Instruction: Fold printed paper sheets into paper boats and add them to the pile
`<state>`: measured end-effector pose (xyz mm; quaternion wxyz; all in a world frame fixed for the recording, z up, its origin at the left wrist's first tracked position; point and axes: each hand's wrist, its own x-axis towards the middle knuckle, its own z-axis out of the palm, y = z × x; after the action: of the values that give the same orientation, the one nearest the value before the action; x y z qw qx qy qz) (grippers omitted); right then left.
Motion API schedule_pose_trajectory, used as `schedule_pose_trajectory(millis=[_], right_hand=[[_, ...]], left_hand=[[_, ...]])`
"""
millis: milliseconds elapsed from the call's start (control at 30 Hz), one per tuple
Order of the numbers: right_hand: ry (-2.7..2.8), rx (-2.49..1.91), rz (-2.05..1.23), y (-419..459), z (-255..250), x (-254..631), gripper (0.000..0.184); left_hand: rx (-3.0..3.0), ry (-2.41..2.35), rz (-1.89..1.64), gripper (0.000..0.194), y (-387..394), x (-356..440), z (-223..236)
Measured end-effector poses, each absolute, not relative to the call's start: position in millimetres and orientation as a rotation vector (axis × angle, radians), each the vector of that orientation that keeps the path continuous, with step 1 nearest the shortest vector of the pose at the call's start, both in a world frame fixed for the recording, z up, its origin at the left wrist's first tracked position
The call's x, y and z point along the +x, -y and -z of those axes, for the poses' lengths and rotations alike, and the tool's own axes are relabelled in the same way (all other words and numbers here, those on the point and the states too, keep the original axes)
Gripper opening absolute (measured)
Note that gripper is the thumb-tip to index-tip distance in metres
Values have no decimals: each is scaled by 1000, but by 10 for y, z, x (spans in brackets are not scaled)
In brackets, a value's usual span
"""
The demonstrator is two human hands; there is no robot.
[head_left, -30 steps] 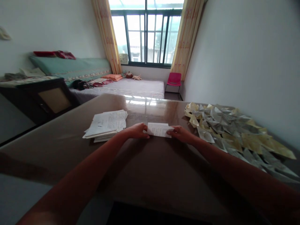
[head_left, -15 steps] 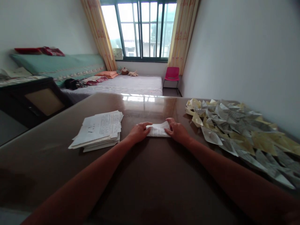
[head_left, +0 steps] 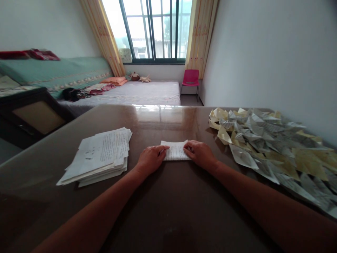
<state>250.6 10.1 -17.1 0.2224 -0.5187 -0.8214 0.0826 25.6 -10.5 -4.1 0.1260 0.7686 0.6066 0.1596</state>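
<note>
A small folded sheet of printed paper (head_left: pixel 176 151) lies on the brown glossy table (head_left: pixel 158 200) between my hands. My left hand (head_left: pixel 152 158) is closed on its left end, thumb and fingers at the edge. On the right end, my right hand (head_left: pixel 200 153) grips the paper with bent fingers. Left of my left hand sits a stack of printed sheets (head_left: pixel 100 151), its edges uneven. Many folded paper boats (head_left: pixel 252 130), white and yellowish, crowd the table beyond my right hand.
Behind the table stands a bed (head_left: pixel 155 92) with orange pillows (head_left: pixel 114 81) and clothes on it. A pink chair (head_left: pixel 191 78) is by the right wall. At the far left is a dark cabinet (head_left: pixel 37 112). A window (head_left: pixel 155 31) lies straight ahead.
The paper, earlier lifted between both hands, now lies flat on the table with the hands at its ends. The whole view has tilted down and turned slightly right.
</note>
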Motion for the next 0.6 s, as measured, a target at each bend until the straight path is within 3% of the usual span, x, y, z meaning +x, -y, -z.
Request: schedule_pose_trajectory(millis=[600], right_hand=[[2262,-1553,-172,-109,149,2439,13]], left_hand=[[2509,-1986,-120,35,81,328,6]])
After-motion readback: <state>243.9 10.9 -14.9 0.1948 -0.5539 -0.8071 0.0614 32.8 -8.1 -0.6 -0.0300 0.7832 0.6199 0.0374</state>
